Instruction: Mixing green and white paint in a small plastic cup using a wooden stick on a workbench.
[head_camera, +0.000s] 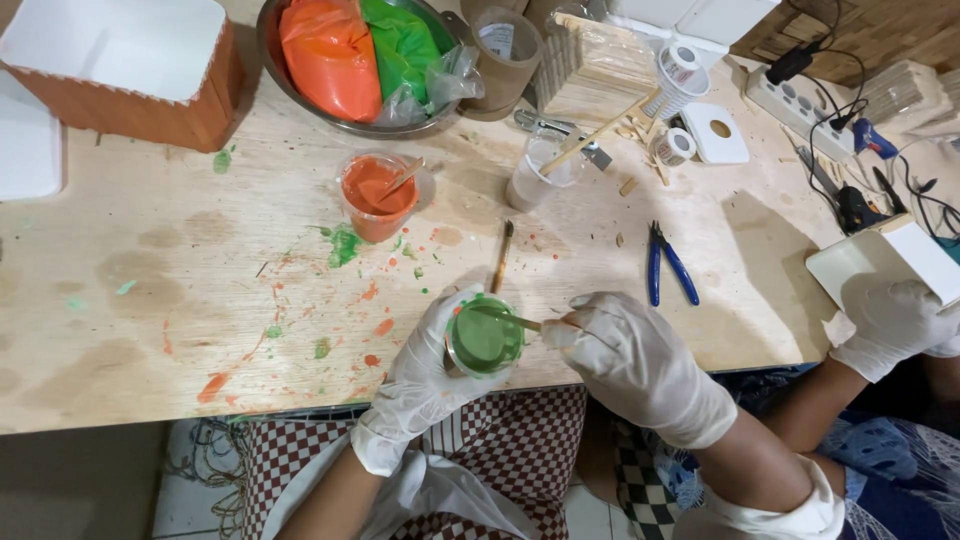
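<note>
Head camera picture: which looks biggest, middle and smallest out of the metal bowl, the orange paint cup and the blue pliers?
1. Metal bowl, clearly the largest, though the top edge cuts it off.
2. Orange paint cup.
3. Blue pliers: about as long as the cup is wide but much thinner, so this place is less sure.

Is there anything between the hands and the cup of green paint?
Nothing visible. The left hand wraps right around the green paint cup at the table's near edge. The right hand holds a thin wooden stick whose end is in the green paint. The loose paintbrush and blue pliers lie farther back.
</note>
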